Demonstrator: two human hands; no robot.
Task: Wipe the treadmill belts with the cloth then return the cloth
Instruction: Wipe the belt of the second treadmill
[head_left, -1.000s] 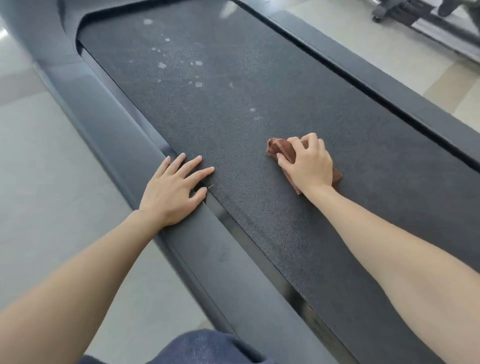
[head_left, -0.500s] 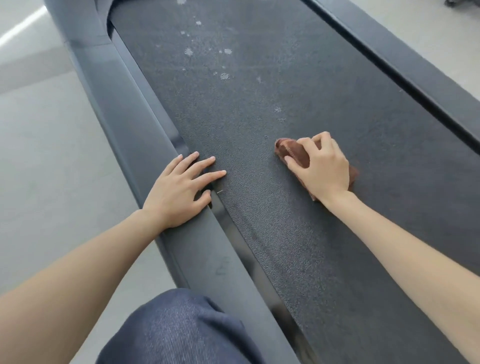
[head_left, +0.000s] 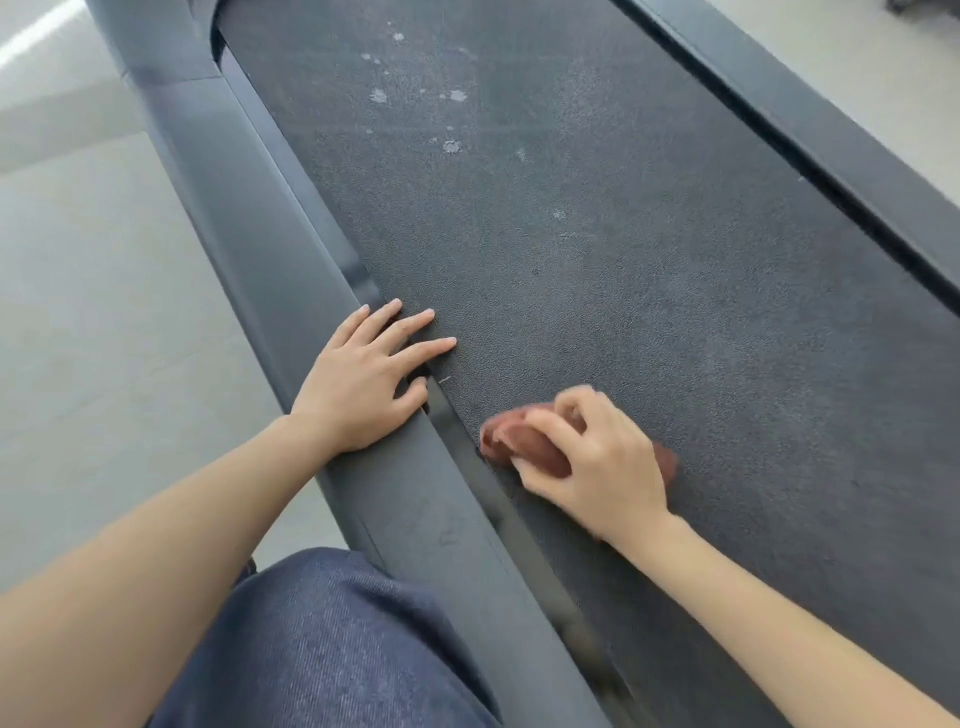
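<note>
A dark textured treadmill belt (head_left: 649, 270) runs diagonally through the view, with pale dusty spots (head_left: 452, 145) farther up it. My right hand (head_left: 602, 462) grips a bunched reddish-brown cloth (head_left: 524, 447) and presses it on the belt close to the left edge; hand and cloth are blurred. My left hand (head_left: 363, 384) lies flat with fingers spread on the left side rail (head_left: 260, 234), its fingertips reaching onto the belt.
The right side rail (head_left: 831, 150) borders the belt on the far side. Pale floor tiles (head_left: 93, 291) lie to the left and at the top right. My knee in blue denim (head_left: 332, 644) sits at the bottom beside the left rail.
My right hand has dragged the cloth across the belt toward the left rail and nearer to me. My left hand stays planted on the rail. The camera has tilted down.
</note>
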